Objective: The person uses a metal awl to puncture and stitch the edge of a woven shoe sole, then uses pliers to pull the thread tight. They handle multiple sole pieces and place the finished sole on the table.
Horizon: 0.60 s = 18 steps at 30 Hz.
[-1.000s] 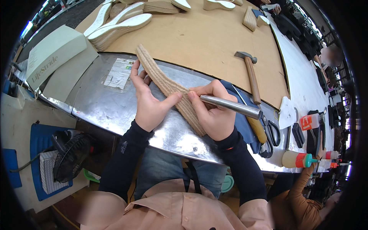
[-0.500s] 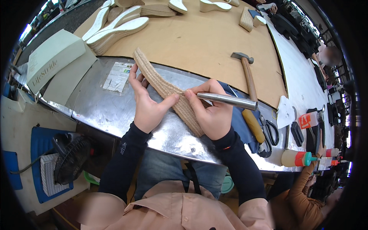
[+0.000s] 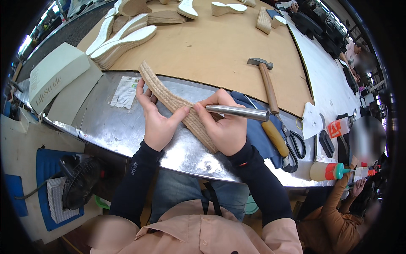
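My left hand [image 3: 160, 127] grips a jute-braided wedge sole [image 3: 163, 89], tilted on its side with its thin end pointing up to the far left. The left fingers go behind the sole and the thumb presses on its braided side. Closed in my right hand [image 3: 227, 132] is a tool with a smooth silver metal handle [image 3: 243, 112], which sticks out to the right. The right fingertips meet the braid close to the left thumb, and they hide the tool's working tip. Part of the sole's thick end lies behind the right hand.
A hammer [image 3: 266, 80] lies on the tan board [image 3: 211, 51]. Right of my hand are scissors [image 3: 297, 146], a yellow-handled tool [image 3: 275, 137], blue cloth [image 3: 258, 133] and a glue bottle [image 3: 325, 172]. Several wedge soles [image 3: 127, 42] and a white box [image 3: 59, 78] stand left. A co-worker [image 3: 338, 211] sits right.
The whole view has shifted slightly, so hands, sole and bench sit a little further left. Both hands keep their hold. At right, the co-worker's hand has risen near the glue bottle.
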Available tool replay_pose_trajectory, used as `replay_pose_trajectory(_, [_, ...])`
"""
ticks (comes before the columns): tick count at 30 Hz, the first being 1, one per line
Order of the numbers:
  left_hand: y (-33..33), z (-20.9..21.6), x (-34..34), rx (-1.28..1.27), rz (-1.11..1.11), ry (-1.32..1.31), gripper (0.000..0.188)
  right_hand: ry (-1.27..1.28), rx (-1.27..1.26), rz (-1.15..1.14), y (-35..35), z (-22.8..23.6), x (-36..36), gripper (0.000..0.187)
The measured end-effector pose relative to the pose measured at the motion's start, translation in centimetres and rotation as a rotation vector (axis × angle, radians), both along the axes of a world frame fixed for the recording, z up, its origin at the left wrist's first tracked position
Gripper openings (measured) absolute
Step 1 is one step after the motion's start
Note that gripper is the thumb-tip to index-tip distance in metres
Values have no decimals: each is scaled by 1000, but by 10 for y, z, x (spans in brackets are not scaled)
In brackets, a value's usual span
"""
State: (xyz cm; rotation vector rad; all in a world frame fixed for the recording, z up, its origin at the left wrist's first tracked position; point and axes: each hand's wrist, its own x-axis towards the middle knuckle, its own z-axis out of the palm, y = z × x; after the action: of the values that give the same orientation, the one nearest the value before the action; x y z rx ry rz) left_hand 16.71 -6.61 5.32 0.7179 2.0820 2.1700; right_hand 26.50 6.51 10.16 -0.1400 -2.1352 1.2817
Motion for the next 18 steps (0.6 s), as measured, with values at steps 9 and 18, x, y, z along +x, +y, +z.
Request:
replay_pose_trajectory(9, [3,-1,3,15,43,8,110,21,6,17,1,-4,-4,12])
replay_pose_trajectory(18, [-2,-5,0,-8,22,34,103,108,-91,42,1,-2,1,18])
